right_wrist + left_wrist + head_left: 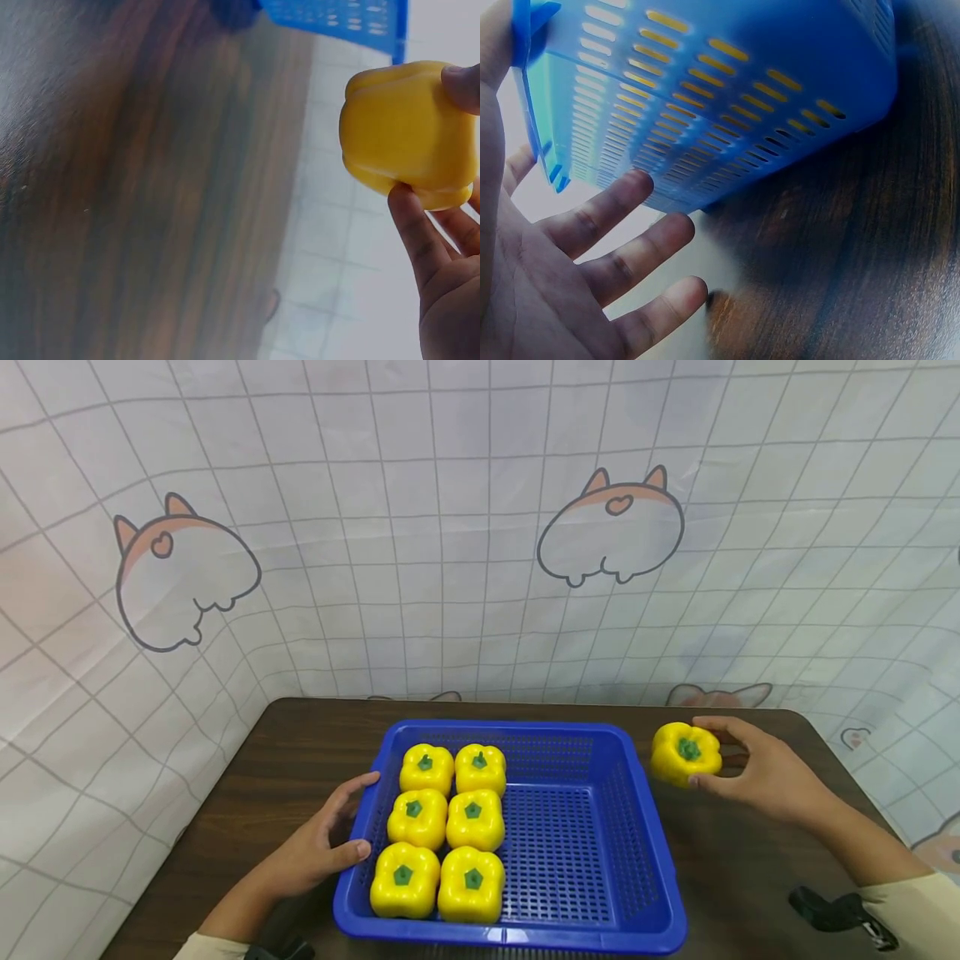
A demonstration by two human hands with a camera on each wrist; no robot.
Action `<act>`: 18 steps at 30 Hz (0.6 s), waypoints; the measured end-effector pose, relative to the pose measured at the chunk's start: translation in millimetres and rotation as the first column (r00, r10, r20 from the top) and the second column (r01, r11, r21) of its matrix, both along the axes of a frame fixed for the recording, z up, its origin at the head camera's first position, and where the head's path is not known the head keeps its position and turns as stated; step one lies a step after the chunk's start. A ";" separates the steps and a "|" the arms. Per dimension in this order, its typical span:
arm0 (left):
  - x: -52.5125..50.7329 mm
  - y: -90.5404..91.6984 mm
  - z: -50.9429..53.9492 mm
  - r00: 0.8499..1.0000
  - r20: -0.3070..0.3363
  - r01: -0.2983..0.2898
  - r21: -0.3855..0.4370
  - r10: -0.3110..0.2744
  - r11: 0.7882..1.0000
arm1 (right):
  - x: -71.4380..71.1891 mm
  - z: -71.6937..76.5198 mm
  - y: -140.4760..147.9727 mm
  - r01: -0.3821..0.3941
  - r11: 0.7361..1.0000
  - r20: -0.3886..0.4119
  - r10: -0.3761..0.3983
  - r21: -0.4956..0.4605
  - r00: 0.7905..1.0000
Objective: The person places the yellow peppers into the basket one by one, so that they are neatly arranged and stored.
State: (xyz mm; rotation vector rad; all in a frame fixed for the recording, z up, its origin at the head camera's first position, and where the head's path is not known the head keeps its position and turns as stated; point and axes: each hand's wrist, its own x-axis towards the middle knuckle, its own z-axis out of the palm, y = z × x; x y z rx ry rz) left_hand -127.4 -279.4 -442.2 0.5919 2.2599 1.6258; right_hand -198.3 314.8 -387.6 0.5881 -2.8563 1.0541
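Note:
A yellow bell pepper (684, 753) with a green stem is pinched between the thumb and fingers of my right hand (757, 772), just off the right side of the blue basket (660, 868). In the right wrist view the pepper (409, 135) shows its smooth side, held by the fingertips and thumb. My left hand (322, 839) rests its thumb and index finger on the basket's left rim. Its other fingers (641, 259) spread out below the rim, beside the slotted wall. Inside the basket, several yellow peppers (475, 820) stand stem up in two columns on the left.
The basket's right part shows its bare perforated floor (555, 852). It stands on a dark wooden table (300, 743). Behind the table hangs a white grid-patterned sheet (450, 568) with cartoon prints. A black strap (840, 910) is at my right wrist.

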 end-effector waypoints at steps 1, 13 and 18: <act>0.1 0.1 0.0 1.000 -0.001 -0.001 -0.001 0.001 1.000 | 1.2 2.5 -1.1 -0.001 1.000 -0.005 0.001 0.001 1.000; 1.7 1.5 2.0 1.000 0.003 -0.022 -0.024 0.022 0.999 | 18.5 27.9 -19.7 -0.037 0.999 -0.088 0.035 -0.023 0.995; 2.0 1.7 2.2 1.000 0.002 -0.025 -0.031 0.025 0.999 | 27.3 31.0 -29.6 -0.085 0.996 -0.134 0.079 -0.035 0.988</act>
